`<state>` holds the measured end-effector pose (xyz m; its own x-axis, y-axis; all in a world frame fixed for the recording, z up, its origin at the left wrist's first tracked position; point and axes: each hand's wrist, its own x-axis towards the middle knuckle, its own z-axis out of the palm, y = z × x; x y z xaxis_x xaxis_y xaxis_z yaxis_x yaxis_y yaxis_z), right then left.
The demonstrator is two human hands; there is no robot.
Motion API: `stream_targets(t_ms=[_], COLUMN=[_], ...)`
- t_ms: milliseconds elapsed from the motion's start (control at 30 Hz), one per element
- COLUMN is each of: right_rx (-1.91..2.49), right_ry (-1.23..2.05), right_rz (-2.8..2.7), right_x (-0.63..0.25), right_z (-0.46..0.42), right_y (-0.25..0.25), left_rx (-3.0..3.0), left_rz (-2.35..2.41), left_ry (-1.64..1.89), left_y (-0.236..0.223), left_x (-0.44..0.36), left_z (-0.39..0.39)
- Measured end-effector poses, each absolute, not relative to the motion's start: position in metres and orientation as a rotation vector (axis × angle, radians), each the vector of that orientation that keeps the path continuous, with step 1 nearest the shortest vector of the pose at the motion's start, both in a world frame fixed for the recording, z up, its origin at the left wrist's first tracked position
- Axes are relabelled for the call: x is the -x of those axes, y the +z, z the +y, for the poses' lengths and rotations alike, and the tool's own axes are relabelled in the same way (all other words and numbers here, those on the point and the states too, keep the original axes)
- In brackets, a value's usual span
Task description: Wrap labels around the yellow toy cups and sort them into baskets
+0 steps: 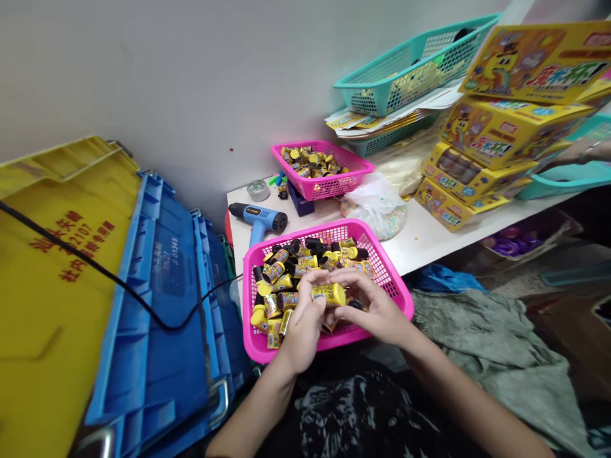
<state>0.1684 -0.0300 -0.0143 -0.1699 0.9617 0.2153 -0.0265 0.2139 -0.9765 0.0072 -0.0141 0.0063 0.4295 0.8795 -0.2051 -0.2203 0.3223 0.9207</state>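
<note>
Forearms (252, 413) reached out over a dark patterned shirt (363, 413). Left hand (303, 321) and right hand (375, 305) were curled closed on a yellow canister (328, 294), fingers hiding part of it, above a pink basket (255, 337) heaped with overlapping canisters (281, 280). Farther along the bench (420, 245) lay a heat gun (258, 219), a second pink basket (324, 145), and yellow boxes (506, 127), cut off at right.

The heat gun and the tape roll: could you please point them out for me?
heat gun (260, 216), head view, on its blue body.
tape roll (258, 190), head view, on its top face.
</note>
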Motion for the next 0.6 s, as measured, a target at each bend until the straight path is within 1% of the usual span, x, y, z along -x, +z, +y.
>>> stream_targets(t_ms=[100,167,300,333,400,467,533,600], right_rx=[1.028,1.149,1.658,1.726,1.703,1.631,1.639,1.628], right_ry=[1.008,0.858,0.319,0.270,0.310,0.388,0.394,0.469], right_rz=[-1.647,-1.775,-1.886,-1.991,-2.217,-2.315,-2.263,-2.075], right_x=[-0.184,-0.205,-0.240,-0.243,-0.242,-0.241,-0.245,-0.253], right_z=[-0.030,-0.020,0.022,0.035,0.057,0.070,0.071,0.062], right_y=[-0.011,-0.013,-0.030,-0.035,-0.043,-0.045,-0.044,-0.039], left_rx=[-1.056,-1.234,-1.801,-1.935,-2.141,-2.216,-2.198,-2.170], left_rz=[0.825,0.881,0.932,0.926,0.909,0.902,0.925,1.008], left_ry=[0.769,0.710,0.640,0.604,0.523,0.480,0.502,0.540], left_y=[0.006,0.005,-0.006,-0.010,-0.018,-0.021,-0.019,-0.011], left_x=[0.001,0.004,-0.005,-0.009,-0.016,-0.015,-0.009,-0.004], left_z=[-0.013,-0.012,-0.008,-0.008,-0.007,-0.004,0.002,0.012])
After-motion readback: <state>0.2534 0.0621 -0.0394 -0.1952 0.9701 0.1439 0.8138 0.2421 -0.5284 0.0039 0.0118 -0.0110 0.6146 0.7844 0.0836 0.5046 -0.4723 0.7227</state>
